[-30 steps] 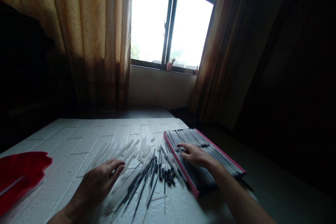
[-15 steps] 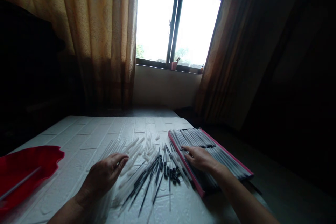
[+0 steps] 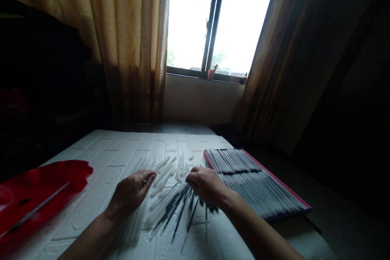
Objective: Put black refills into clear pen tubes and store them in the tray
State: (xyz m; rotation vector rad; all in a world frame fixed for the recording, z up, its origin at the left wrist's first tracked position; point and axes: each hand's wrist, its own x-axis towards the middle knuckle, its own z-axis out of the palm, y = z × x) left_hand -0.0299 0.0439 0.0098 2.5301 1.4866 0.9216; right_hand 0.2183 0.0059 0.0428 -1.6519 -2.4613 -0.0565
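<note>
My left hand (image 3: 134,189) hovers over the left of the pile, thumb and fingers pinched together; whatever they hold is too small to make out. Beneath it lie clear plastic pen tubes (image 3: 132,225). My right hand (image 3: 207,185) is over the right side of the pile, fingers bent down and closed, their tips hidden. Between the hands lie translucent white pieces (image 3: 164,168), probably pen caps, and thin black-and-clear refills (image 3: 179,215) fanned toward me. Small black pieces are mostly covered by my right hand. At right, a pink-edged box (image 3: 304,204) holds two rows of pens (image 3: 252,189).
A red scalloped tray (image 3: 73,168) with a thin rod-like piece (image 3: 39,207) on it is at the left. The table (image 3: 122,146) has a white brick-pattern cover. Beyond it are curtains (image 3: 131,40) and a window with a pink cup (image 3: 211,74) on the sill.
My right hand has moved left from the box of pens to the pile. My left hand stays pinched near the tubes. The whole view has shifted slightly, putting things farther right.
</note>
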